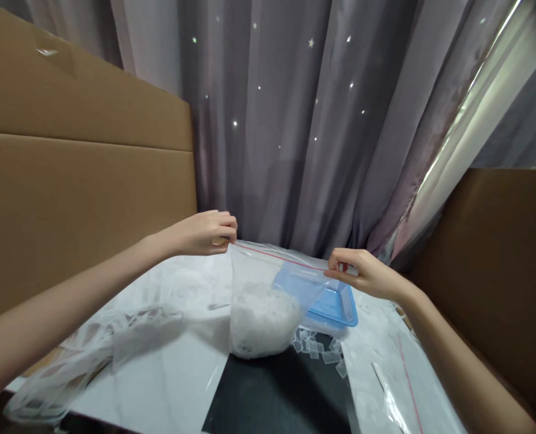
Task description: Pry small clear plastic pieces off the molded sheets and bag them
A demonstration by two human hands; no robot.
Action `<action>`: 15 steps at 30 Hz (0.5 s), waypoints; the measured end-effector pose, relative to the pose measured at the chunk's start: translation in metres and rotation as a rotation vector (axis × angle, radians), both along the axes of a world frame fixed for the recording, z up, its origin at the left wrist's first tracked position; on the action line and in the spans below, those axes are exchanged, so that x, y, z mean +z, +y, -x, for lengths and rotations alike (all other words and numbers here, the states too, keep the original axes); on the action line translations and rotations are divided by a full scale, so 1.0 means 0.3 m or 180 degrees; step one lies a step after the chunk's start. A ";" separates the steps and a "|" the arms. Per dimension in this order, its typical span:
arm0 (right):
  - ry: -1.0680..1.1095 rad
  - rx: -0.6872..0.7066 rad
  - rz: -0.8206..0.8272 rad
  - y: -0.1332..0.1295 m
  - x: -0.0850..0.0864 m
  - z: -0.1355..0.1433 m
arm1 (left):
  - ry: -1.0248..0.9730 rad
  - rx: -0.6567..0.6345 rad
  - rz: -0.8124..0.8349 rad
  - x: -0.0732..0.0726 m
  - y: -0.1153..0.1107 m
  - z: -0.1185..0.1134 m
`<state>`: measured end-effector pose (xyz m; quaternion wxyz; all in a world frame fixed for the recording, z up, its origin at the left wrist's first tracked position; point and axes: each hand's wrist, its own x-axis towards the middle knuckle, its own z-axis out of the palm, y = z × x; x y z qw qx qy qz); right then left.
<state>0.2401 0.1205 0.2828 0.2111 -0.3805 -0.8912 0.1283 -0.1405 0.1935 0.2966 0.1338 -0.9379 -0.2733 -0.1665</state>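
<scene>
A clear zip bag (266, 319) with a red seal line hangs upright between my hands, its lower part bulging with many whitish, translucent pieces. My left hand (213, 232) pinches the bag's upper left corner. At the upper right end of the red line, my right hand (362, 271) pinches the bag between thumb and fingers. The bag's bottom is over the back edge of a black mat (281, 392); whether it rests there I cannot tell. Behind the bag, partly seen through it, stands a blue plastic basket (335, 304).
Small clear square pieces (315, 345) lie scattered at the mat's back edge. Another clear bag with a red line (407, 374) lies flat at right. Crumpled clear plastic (91, 343) covers the table's left. Cardboard panels (82, 193) stand on both sides, with a grey starred curtain (277, 120) behind.
</scene>
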 end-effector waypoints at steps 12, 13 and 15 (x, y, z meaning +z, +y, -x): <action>-0.0035 0.0134 0.0194 -0.059 -0.025 0.010 | -0.1544 0.0260 -0.0071 -0.152 -0.020 -0.020; -0.0090 0.0165 0.0217 -0.067 -0.025 0.010 | -0.1870 0.0384 0.0120 -0.155 -0.021 -0.021; -0.0178 0.0192 0.0231 -0.082 -0.023 0.011 | -0.2343 0.0638 0.0861 -0.145 -0.021 -0.020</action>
